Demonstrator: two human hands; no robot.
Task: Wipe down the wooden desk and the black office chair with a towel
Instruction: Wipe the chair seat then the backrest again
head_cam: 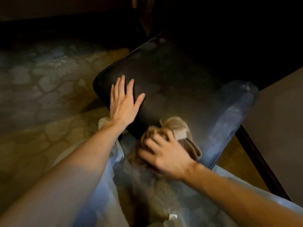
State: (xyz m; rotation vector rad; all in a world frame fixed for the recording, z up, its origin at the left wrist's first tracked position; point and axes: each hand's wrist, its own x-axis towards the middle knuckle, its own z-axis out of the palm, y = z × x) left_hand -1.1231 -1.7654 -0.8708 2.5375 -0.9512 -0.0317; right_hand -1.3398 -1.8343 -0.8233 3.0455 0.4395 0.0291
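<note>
Chair [172,82]: black, its seat fills the middle of the view and looks dull and dusty; a long padded bar [236,122] runs along its right side.
Left hand [123,104]: lies flat on the seat's left edge, fingers straight and spread, holding nothing.
Right hand [165,154]: blurred, at the seat's near edge, fingers bent down over the bunched cloth and gripping it.
Towel [178,128]: tan and crumpled, pressed against the near edge of the seat under the right hand; a folded part sticks out past the fingers onto the seat.
Desk [282,128]: brown top with a dark edge, at the far right, just beside the chair.
Carpet [41,95]: patterned, left of the chair.
Trousers [164,202]: light, at the bottom between the forearms; a white shoe [103,122] shows below the left wrist.
</note>
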